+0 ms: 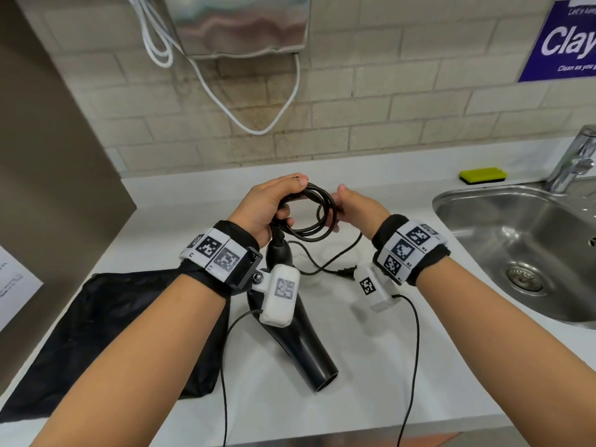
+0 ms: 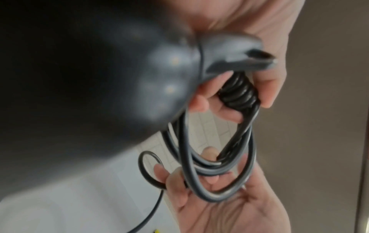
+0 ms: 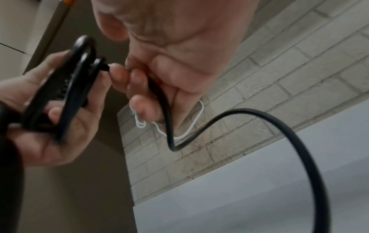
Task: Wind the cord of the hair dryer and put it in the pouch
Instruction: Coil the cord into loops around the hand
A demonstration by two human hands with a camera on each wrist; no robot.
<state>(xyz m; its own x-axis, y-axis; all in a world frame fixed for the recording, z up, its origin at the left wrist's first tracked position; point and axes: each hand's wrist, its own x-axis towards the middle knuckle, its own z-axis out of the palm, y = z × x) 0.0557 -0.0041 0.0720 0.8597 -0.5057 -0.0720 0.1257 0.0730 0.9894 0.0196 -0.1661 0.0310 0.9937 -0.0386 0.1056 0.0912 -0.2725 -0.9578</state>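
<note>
The left hand (image 1: pixel 267 204) clamps the coiled cord (image 1: pixel 311 214) above the hair dryer (image 1: pixel 300 330) to retain loops, while the right hand (image 1: pixel 354 208) pinches the loose length for feeding; the pouch (image 1: pixel 106 324) lies at left.

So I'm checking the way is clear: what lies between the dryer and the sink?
In the head view, the loose cord and its plug lie on the counter there.

On the counter (image 1: pixel 371 366), the hair dryer (image 1: pixel 300 333) lies between pouch (image 1: pixel 113 321) and sink (image 1: pixel 522 240), seemingly overlapping the pouch.
</note>
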